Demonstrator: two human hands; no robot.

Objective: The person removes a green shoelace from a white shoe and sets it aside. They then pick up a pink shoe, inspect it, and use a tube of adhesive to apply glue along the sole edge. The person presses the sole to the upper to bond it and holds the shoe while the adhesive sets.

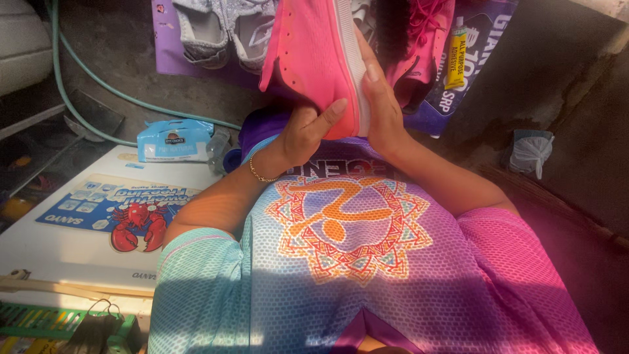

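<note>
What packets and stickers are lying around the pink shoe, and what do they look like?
Wipes packet: left, by the green hose, soft light-blue rectangle.
Glue tube: upper right, slim and yellow.
Purple bag: under the tube, white lettering.
Sticker: on the white box, blue with a red lobster.

Your pink shoe (pixel 314 59) is running off the top edge at twelve o'clock, so you are not seeing its toe. Your left hand (pixel 304 134) is hiding its palm and most fingers behind the shoe's heel. The grey sandals (pixel 223 29) at eleven o'clock are being cut off too. The second pink shoe (pixel 419 46) is lying half hidden behind your right hand (pixel 380 108).
</note>
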